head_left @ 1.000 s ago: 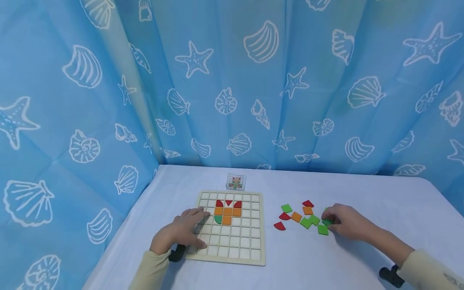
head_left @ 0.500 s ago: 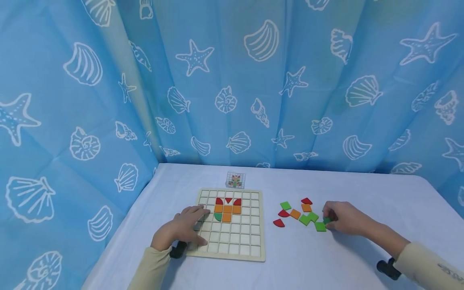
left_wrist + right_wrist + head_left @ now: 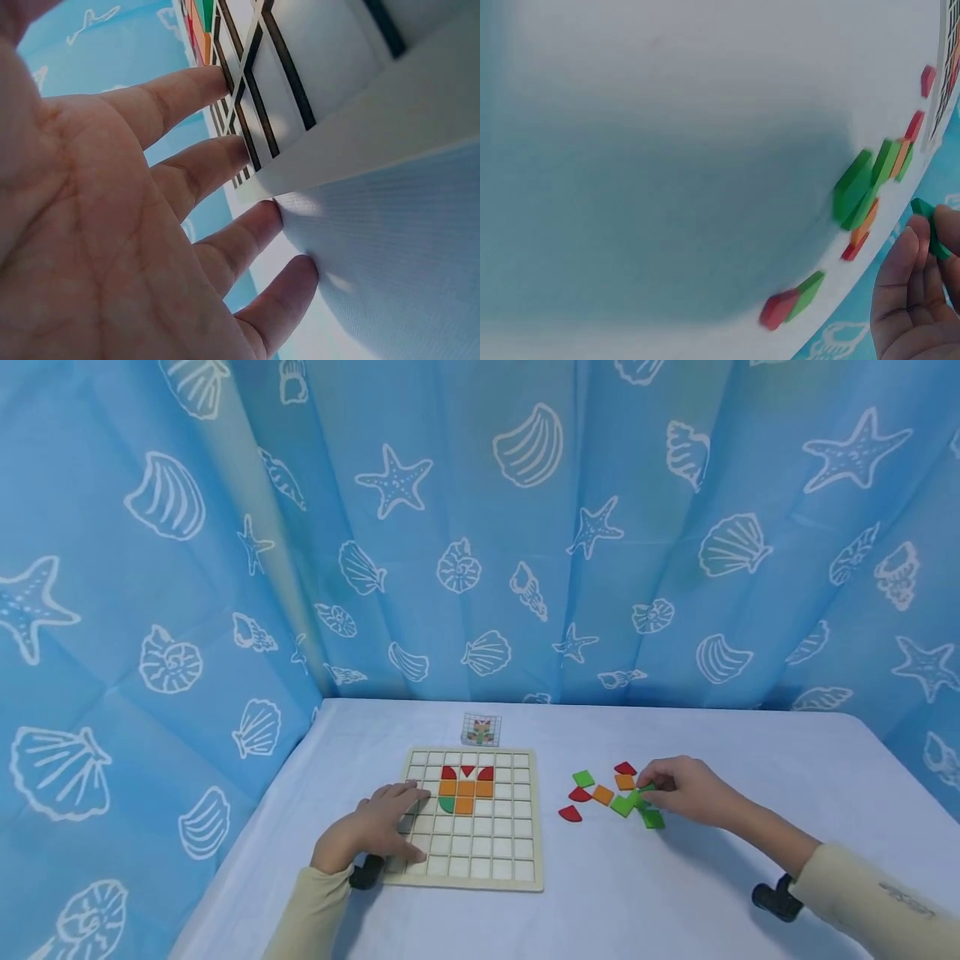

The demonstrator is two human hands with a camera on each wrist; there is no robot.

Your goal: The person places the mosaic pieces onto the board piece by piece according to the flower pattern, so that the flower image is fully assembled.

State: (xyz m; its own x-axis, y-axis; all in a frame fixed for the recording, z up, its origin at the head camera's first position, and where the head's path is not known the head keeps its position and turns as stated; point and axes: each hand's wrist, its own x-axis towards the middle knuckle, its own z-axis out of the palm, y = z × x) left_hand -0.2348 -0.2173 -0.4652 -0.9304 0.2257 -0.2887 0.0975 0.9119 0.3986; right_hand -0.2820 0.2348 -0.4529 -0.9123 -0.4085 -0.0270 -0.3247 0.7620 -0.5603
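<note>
My left hand (image 3: 378,827) rests at the left edge of a pale gridded board (image 3: 537,827), fingers spread. In the left wrist view, two fingertips touch the board and two lie by its edge. Red, orange (image 3: 465,788) and green tiles sit in its upper cells; the green one (image 3: 446,804) has a rounded corner. My right hand (image 3: 693,791) pinches a dark green tile (image 3: 923,207) between thumb and fingers, above a loose group of tiles. Near it lie light green tiles (image 3: 622,807), orange tiles (image 3: 603,795) and red rounded tiles (image 3: 570,813). Its exact shape is partly hidden by the fingers.
A small card (image 3: 481,730) with a coloured pattern on a grid stands behind the board. White cloth (image 3: 600,893) covers the table. A blue shell-print curtain (image 3: 450,610) hangs behind and to the left. A red tile (image 3: 780,308) lies apart in the right wrist view.
My right hand has picked up the dark green tile and moved left and slightly away from me with it. The left hand stays on the board. The head view has shifted slightly.
</note>
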